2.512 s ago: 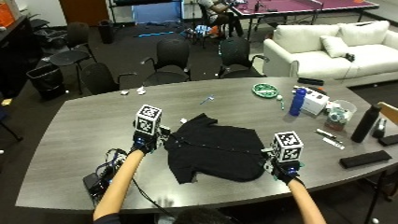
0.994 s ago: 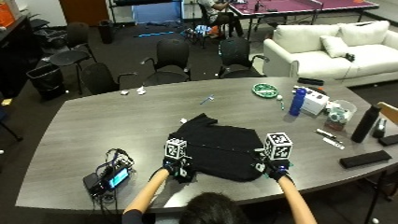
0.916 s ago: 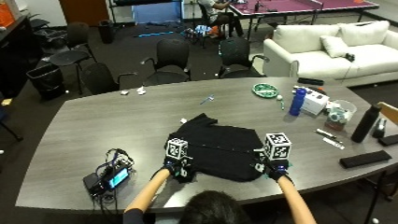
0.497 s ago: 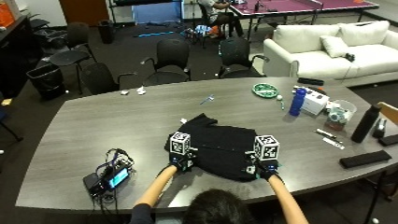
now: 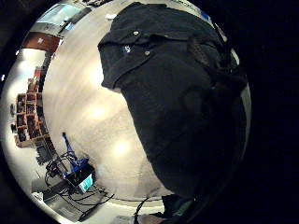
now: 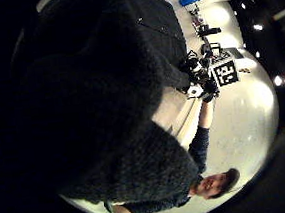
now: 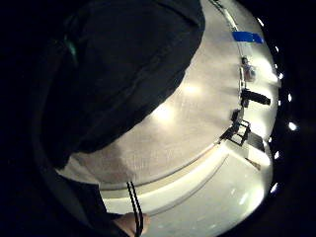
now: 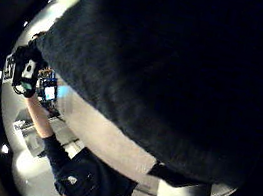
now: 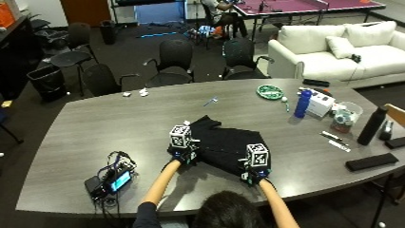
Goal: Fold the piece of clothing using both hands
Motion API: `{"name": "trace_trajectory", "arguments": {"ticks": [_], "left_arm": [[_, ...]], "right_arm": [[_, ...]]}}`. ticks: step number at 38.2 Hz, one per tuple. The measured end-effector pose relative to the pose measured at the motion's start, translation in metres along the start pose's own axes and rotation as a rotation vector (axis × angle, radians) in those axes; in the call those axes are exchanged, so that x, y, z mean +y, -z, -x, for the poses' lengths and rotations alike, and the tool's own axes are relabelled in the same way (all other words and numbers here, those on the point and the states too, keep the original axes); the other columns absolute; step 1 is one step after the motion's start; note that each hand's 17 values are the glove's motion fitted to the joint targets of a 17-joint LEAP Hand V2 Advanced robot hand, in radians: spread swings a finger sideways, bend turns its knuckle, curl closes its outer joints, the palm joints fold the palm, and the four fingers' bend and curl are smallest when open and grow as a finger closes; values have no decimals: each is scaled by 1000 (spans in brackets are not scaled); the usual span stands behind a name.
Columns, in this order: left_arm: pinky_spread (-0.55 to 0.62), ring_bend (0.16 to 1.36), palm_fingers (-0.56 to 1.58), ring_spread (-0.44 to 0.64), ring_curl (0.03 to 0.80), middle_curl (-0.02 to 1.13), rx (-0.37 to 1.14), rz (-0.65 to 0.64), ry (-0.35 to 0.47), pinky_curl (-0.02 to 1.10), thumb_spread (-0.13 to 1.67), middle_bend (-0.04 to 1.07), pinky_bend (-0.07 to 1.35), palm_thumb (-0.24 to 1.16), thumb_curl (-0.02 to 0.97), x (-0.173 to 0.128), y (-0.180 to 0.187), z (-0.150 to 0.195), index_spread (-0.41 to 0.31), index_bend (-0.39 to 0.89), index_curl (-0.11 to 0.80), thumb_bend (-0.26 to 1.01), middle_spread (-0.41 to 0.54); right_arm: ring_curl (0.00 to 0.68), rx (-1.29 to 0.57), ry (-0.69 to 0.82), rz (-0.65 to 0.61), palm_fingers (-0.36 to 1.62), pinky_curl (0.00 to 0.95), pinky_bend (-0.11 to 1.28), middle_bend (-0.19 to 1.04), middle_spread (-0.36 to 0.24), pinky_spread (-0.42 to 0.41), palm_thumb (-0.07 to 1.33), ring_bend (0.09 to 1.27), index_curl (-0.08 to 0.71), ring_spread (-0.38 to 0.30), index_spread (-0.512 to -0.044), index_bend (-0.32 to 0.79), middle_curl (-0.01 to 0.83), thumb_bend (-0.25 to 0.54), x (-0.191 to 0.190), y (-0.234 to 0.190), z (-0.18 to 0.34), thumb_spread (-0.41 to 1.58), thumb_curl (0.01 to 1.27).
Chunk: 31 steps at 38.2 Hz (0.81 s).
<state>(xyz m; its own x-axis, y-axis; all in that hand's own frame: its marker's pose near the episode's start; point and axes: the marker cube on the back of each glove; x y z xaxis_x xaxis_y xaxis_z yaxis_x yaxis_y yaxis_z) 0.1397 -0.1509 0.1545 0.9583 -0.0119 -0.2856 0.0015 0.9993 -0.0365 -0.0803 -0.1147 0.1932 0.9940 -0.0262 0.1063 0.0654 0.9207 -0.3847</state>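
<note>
- A black shirt (image 9: 225, 145) lies on the grey counter (image 9: 95, 128), in front of the person.
- The left hand (image 9: 181, 154) is at the shirt's left edge; the right hand (image 9: 253, 175) is at its near right edge.
- Dark cloth fills both thumb-side palm views, close against each palm.
- Whether the fingers of either hand are grasping the cloth cannot be told.

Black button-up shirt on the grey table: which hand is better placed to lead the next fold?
Neither clearly. The left hand and right hand each sit at one near corner of the black button-up shirt on the grey table. Likely both lift together.
</note>
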Motion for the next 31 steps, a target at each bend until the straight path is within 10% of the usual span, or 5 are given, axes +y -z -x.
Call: {"name": "trace_trajectory", "arguments": {"ticks": [9,21,31], "left_arm": [[-281,544,1162,-305,388,477,-53,14,-35,420,1348,400,373,713,418,18,-13,9,-195,95,364,91,-266],[-242,732,1054,-309,473,547,-109,-31,-274,432,1616,478,310,672,365,104,6,1,-154,95,298,148,-272],[-265,726,1190,-315,499,587,-54,-45,-356,448,1624,463,309,569,336,88,43,10,-198,206,349,160,-280]], "right_arm": [[405,8,56,-247,1181,364,449,233,-157,-189,899,507,311,-199,-239,176,441,119,-17,14,-1,925,490],[466,91,133,-218,1264,423,517,293,-227,-303,965,565,387,-240,-248,172,498,34,46,47,-4,694,582],[474,120,150,-236,1277,425,544,310,-237,-333,983,574,420,-249,-254,178,516,-20,35,102,-6,616,631]]}}
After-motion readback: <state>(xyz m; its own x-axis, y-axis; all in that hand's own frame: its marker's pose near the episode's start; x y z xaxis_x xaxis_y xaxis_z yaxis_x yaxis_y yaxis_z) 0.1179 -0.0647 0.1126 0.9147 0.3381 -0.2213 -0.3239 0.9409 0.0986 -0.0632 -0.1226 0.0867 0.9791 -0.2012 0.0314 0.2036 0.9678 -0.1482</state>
